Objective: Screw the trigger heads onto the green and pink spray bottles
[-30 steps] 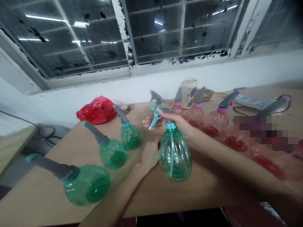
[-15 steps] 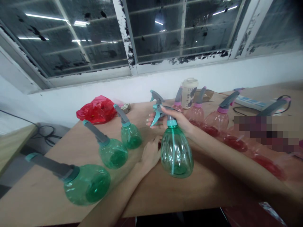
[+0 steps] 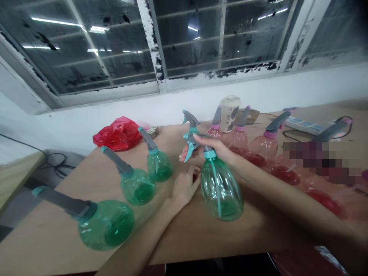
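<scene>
My right hand [image 3: 214, 147] grips a green spray bottle [image 3: 220, 188] at its grey head, the thumb on top and fingers behind the teal trigger. The bottle hangs tilted above the table, its base toward the right, with a little green liquid and a straw inside. My left hand [image 3: 185, 184] rests on the table beside it, fingers curled. A dark red patch shows at those fingers; what it is I cannot make out. To the left stand a near green bottle [image 3: 105, 226], a middle green bottle [image 3: 138, 188] and a far green bottle [image 3: 159, 165].
Several pink spray bottles [image 3: 263, 147] line the right side of the wooden table [image 3: 184, 241]. At the back are a red plastic bag [image 3: 117, 134], another green sprayer [image 3: 190, 119], a paper cup [image 3: 229, 115] and a power strip [image 3: 304, 124]. A blurred-out patch covers the right.
The held bottle's base has swung right and its tilt has grown. My right fingers have drawn in toward the trigger. My left hand has barely shifted; the standing bottles have not moved.
</scene>
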{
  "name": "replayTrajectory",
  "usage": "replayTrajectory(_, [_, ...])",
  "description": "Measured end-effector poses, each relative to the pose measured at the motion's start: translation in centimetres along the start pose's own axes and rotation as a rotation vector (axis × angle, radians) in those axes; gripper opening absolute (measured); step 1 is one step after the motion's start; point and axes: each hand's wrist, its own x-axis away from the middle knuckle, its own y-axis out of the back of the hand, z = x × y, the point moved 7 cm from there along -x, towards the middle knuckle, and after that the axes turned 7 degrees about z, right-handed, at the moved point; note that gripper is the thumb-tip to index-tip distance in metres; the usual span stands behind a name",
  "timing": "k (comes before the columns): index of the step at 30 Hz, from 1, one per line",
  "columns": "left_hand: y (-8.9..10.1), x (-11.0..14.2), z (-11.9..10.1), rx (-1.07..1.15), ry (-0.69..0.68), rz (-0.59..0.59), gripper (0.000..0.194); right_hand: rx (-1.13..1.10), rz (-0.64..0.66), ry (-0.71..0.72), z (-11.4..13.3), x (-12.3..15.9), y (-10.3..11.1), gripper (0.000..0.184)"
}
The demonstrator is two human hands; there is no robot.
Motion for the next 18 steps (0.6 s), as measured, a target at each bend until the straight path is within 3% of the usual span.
replayTrajectory(11, [-0.45, -0.27, 0.41, -0.068, -0.003, -0.002, 0.020, 0.070, -0.101, 0.021, 0.23, -0.10, 0.64, 0.044])
replayTrajectory(18, [-0.52, -0.04, 0.23, -0.065, -0.005, 0.040, 0.033, 0.054, -0.097, 0.024, 0.25, -0.08, 0.75, 0.042])
